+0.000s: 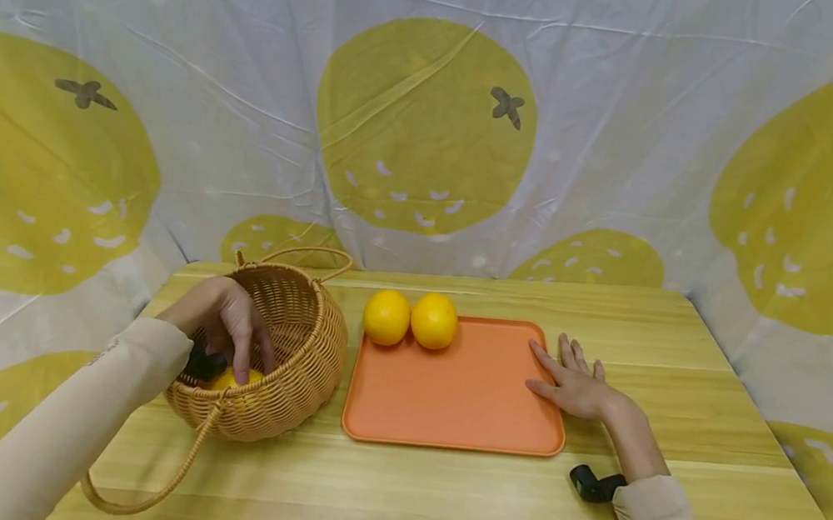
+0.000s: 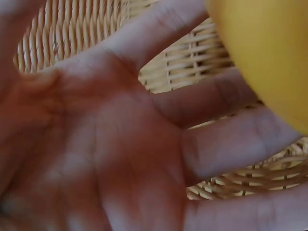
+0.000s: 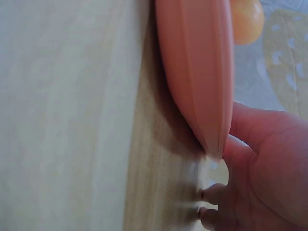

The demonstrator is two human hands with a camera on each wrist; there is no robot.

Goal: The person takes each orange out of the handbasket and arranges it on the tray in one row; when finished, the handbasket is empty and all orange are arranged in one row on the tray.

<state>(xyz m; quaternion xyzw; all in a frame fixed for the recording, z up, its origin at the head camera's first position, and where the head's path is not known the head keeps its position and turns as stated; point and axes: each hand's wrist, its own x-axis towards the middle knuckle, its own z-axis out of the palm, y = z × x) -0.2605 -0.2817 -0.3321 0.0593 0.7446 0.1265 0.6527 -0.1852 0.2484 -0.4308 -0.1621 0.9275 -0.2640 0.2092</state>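
Fruit-print cloth hangs behind your wooden table (image 1: 439, 497). From the head view, an orange tray (image 1: 448, 397) lies mid-table with two oranges (image 1: 386, 316) (image 1: 434, 320) touching each other at its far left corner. Left of the tray stands a wicker basket (image 1: 301, 366); your left hand (image 1: 226, 321) reaches into it, fingers pointing down onto a third orange (image 1: 232, 379) at the bottom. Your right hand (image 1: 574, 381) lies flat on the tray's right edge, fingers spread and holding nothing.

Your left wrist view shows the palm (image 2: 120, 144) open, fingers extended along the fruit (image 2: 269, 53), not yet closed round it.

Your right wrist view shows the thumb (image 3: 250, 125) against the tray rim (image 3: 207, 96).

You seem to be at the pick-up: next, curl your fingers round the basket orange and lift it clear of the rim.
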